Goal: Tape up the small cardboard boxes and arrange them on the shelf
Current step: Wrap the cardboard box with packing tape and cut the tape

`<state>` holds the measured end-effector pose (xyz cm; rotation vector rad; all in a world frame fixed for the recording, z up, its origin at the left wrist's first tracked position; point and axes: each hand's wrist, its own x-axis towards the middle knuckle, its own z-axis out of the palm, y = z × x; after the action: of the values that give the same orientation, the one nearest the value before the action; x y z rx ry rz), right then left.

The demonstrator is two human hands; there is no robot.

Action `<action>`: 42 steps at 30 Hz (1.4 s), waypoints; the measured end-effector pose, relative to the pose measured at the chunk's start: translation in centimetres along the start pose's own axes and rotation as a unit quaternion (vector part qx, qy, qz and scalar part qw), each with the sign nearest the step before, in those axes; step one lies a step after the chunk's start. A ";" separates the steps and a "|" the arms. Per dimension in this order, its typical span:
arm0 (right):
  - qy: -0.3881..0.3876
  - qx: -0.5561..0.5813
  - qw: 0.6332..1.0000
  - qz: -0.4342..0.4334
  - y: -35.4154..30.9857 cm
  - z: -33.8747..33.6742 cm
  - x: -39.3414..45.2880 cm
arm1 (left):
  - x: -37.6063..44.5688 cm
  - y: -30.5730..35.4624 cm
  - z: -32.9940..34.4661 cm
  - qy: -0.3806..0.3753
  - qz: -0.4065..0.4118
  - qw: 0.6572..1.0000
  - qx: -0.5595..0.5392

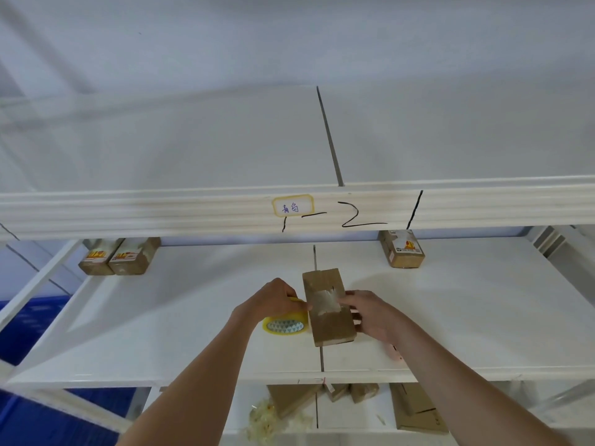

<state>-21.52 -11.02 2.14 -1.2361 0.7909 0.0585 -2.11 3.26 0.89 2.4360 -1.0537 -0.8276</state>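
Head view, item list, middle shelf point(450, 317) at centre frame.

Item 1: small brown oblong cardboard box point(328, 309), lying flat on the white shelf board at centre, a strip of clear tape across its top. Judged light and fairly stiff, with corners that would crush under a hard squeeze; the taped patch looks slick. Best held by the long side walls, away from the tape.

Item 2: yellow-rimmed roll of clear tape point(286, 325), resting on the shelf just left of the box. Judged light and rigid; the free end is sticky and apt to fold on itself.

Left hand point(277, 299): fingers curled, pinching the tape at the box's left edge, above the roll.

Right hand point(370, 315): fingers lie along the box's right side and onto its top, steadying it; whether they curl round it cannot be told.

Item 3: two taped brown boxes with orange labels point(119, 257), side by side and touching, back left of the same shelf.

Item 4: one taped brown box with a printed label point(402, 249), back right, well apart from the pair.

Item 5: lower shelf point(354, 423), bottom of frame: several flat and folded brown cardboard pieces point(415, 410) and a crumpled wad of clear tape scraps point(264, 420). Contents of all boxes not visible.

Item 6: small pink object point(395, 351) under the right wrist; kind unclear.
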 end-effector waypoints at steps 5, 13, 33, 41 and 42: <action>0.073 -0.205 0.976 -0.014 -0.4 2.4 0.6 | 0.4 0.5 0.9 -0.003 -0.012 1.000 -0.002; 0.165 -0.277 0.947 -0.004 0.2 3.8 1.7 | 0.5 0.8 0.0 -0.051 0.010 0.998 0.021; 0.208 -0.378 0.901 0.038 0.3 4.1 3.9 | 1.5 1.6 0.7 -0.031 0.030 0.992 0.122; 0.210 -0.367 0.906 0.013 0.1 4.5 3.6 | 1.8 1.4 0.9 -0.046 0.023 0.990 0.135; 0.207 -0.367 0.907 0.012 0.2 4.5 3.6 | 1.8 1.4 0.9 -0.045 0.024 0.989 0.138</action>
<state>-16.65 -8.43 0.45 -1.9945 1.2146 0.1237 -2.45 0.91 0.26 2.6058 -1.3335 -0.8314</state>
